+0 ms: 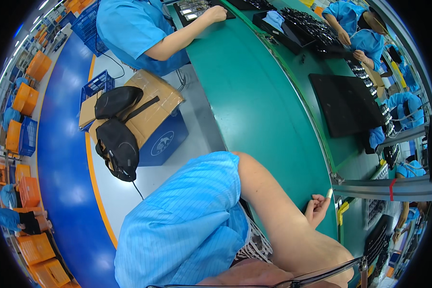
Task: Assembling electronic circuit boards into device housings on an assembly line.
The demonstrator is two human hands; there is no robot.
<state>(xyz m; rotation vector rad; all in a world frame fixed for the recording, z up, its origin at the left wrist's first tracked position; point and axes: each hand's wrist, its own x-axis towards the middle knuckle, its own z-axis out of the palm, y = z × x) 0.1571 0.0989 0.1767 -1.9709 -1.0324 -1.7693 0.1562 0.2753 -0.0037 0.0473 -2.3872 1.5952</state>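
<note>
My left arm, in a light-blue sleeve (177, 216), reaches across from the lower left. My left hand (326, 252) is up close at the lower edge, beside the frame of a pair of glasses (317, 278); its fingers are hidden. Just beyond that arm, my right hand (318, 209) rests by the right edge of the green bench (254, 110). Its fingers are loosely bent, one stretched out with a pale finger cot (330, 193) on its tip. Nothing shows in its grasp, and its forearm is hidden behind my left arm.
Black bags (117, 149) lie on a cardboard box (149, 103) left of the bench. A co-worker's arm (187, 38) reaches over a tray (197, 9) at the far end. Right of the bench are a black panel (345, 103), a metal beam (384, 188) and more co-workers.
</note>
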